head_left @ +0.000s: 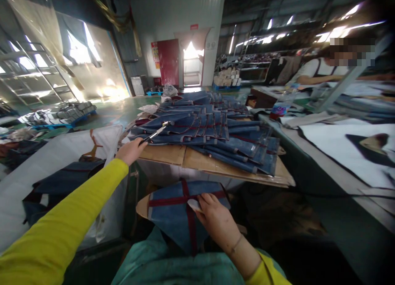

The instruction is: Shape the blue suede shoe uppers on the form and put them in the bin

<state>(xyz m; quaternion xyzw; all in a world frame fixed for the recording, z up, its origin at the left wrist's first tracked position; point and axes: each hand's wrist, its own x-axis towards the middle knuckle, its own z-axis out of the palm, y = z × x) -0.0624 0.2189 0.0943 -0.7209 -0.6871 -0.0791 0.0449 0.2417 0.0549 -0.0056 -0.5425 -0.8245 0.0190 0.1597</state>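
My left hand (pixel 128 151) is closed round the dark handle of a thin tool (pixel 158 131) with a metallic front part, held over the near left edge of the denim stack (pixel 210 122). Low in the middle, a blue denim piece (pixel 169 214) with crossing dark red strips lies over my lap. On its right part rests my right hand (pixel 217 219), fingers curled round a small whitish object (pixel 195 205), which I cannot identify. Brown cardboard (pixel 166 154) lies under the stacked denim pieces.
A white-lined bin (pixel 108 139) with denim inside stands at left. At right is a worktable (pixel 311 157) with white sheets and a bottle (pixel 279 106). Beyond it sits a person (pixel 322 71). Pallets of bundled material (pixel 61 113) stand farther back.
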